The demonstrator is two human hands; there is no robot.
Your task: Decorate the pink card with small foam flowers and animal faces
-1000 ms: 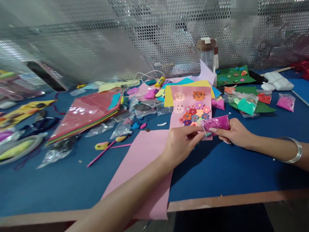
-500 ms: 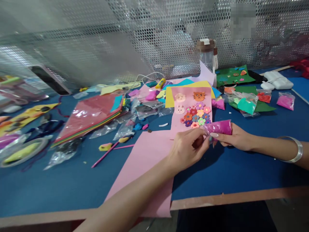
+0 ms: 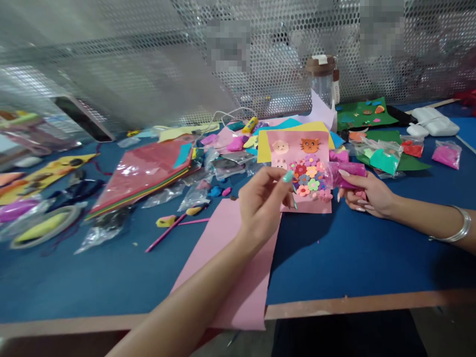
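My right hand (image 3: 366, 191) is closed round a small clear bag of magenta clay (image 3: 345, 174), held just above the blue table (image 3: 334, 258). My left hand (image 3: 262, 206) is raised over a large pink sheet (image 3: 238, 258), fingers curled with thumb and fingertips pinched together; what they hold is too small to make out. Behind both hands lies a pink card (image 3: 297, 148) with foam flowers (image 3: 308, 178), two pale animal faces and an orange cat face (image 3: 310, 145) stuck on it. A yellow sheet (image 3: 262, 146) lies under that card.
A stack of coloured sheets in plastic (image 3: 145, 171) lies at the left, with loose bags, a pink stick (image 3: 165, 233) and clay bits round it. Green sheets (image 3: 362, 114), a teal bag (image 3: 381, 161), a pink bag (image 3: 446, 154) and a lidded jar (image 3: 323, 79) are at the right. Mesh screen behind.
My left hand has come away from the bag's mouth and lifted leftward, pinching something tiny. My right hand has stayed on the clay bag, shifting slightly up and away.
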